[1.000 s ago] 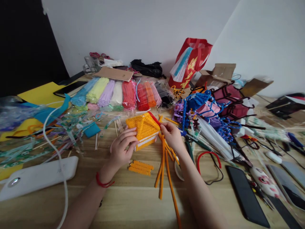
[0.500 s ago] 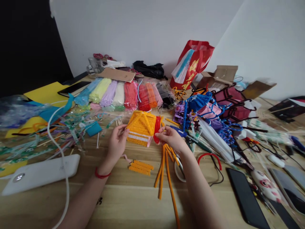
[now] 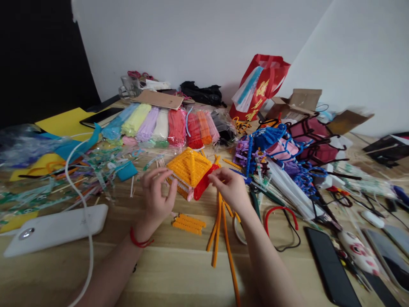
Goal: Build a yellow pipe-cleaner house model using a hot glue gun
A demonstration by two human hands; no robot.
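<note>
A small house shape of fuzzy craft stems [image 3: 188, 167], with a yellow-orange roof, white and pink bands below and a red panel [image 3: 202, 184] on its right side, is in the middle of the table. The thumb and fingers of my right hand [image 3: 227, 187] pinch the red panel's edge. At the house's left side is my left hand [image 3: 158, 196], its fingers curved and the thumb apart, nothing gripped between them. A flat orange ribbed piece [image 3: 189, 224] lies just in front, and loose orange stems [image 3: 217, 230] lie beneath my right wrist.
Bundles of coloured stems [image 3: 161, 125] lie behind the house. To the right are a pile of blue and purple pieces [image 3: 271, 145], a red bag [image 3: 263, 85] and a black phone [image 3: 330, 264]. A white device [image 3: 57, 230] and its cable are at left.
The house has turned, so a roof corner now points toward me and the red panel shows wider. My left hand has loosened its hold and its fingers have spread.
</note>
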